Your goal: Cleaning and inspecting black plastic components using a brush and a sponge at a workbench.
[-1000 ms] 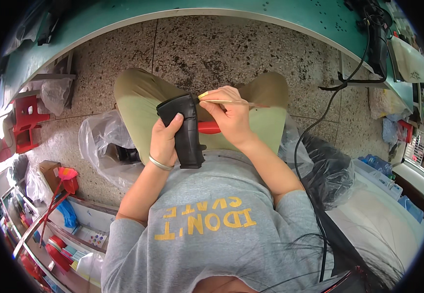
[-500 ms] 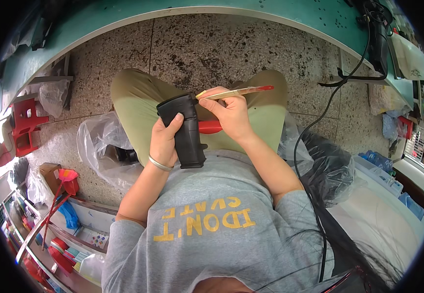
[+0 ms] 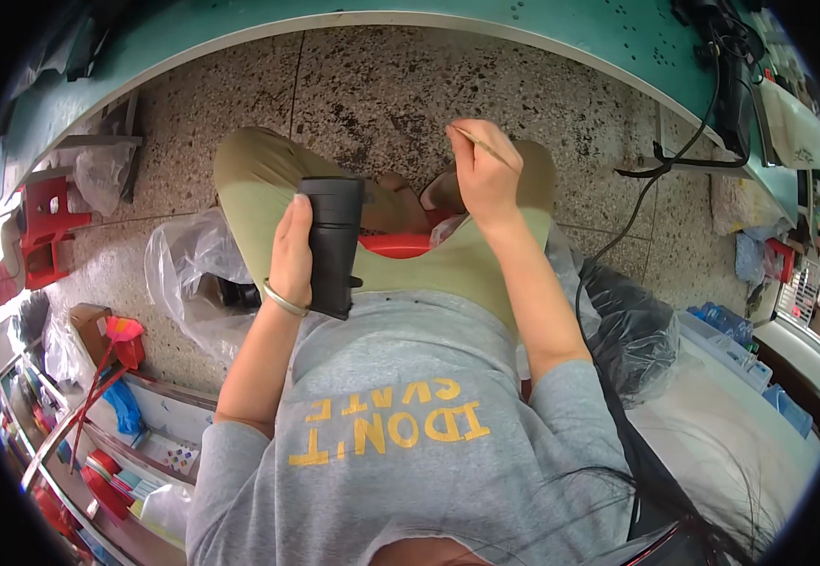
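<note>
My left hand (image 3: pixel 291 257) grips a black oblong plastic case (image 3: pixel 336 247) by its left side, holding it upright above my lap. The case has a ridge across its upper part and a small knob low on its right edge. My right hand (image 3: pixel 488 177) is raised over my right knee, apart from the case. Between its fingers is a slim, pale-handled tool (image 3: pixel 485 143) that looks like a brush, seen nearly edge-on and partly hidden by the hand.
A green worktop (image 3: pixel 580 38) curves across the far side. A black cable (image 3: pixel 641 203) hangs at my right. A red seat (image 3: pixel 397 246) shows between my legs, with clear plastic bags (image 3: pixel 179 274) on the left and a black bag (image 3: pixel 632 325) on the right. A red stool (image 3: pixel 50 226) stands far left.
My right hand has moved up and away from the case with the brush-like tool, which has turned. My left hand has shifted left slightly, turning the case, its thumb now along the edge.
</note>
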`<state>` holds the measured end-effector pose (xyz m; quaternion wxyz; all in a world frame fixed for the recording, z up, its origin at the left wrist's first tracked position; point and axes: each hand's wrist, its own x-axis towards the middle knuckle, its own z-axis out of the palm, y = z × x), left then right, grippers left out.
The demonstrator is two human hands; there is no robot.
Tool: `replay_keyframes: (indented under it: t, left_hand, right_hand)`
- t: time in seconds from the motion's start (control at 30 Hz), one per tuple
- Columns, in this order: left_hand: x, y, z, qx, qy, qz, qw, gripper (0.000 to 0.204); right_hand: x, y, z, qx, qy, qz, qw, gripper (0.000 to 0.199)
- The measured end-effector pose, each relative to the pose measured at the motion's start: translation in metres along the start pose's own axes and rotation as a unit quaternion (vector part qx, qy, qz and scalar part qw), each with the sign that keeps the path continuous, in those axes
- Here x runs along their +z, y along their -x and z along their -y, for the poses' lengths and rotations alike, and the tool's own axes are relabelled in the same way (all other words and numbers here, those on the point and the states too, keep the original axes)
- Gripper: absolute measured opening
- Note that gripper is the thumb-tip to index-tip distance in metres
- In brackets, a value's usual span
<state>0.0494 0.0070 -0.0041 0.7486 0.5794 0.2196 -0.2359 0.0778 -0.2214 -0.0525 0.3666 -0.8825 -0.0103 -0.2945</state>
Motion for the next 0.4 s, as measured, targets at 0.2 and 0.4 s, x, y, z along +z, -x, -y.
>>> replay_keyframes:
  t: [0.2,0.4]
  left_hand:
    - [0.004,-0.005,0.002,0.299,-0.584,0.004,0.754,0.020]
    - [0.017,0.004,-0.002,0.312,-0.672,0.056,0.669,0.020]
  right_hand:
    - [-0.018,-0.003,0.051,-0.090,-0.163,0.143,0.972,0.006]
    - [-0.010,0.012,0.055,-0.028,-0.188,0.293,0.937,0.004]
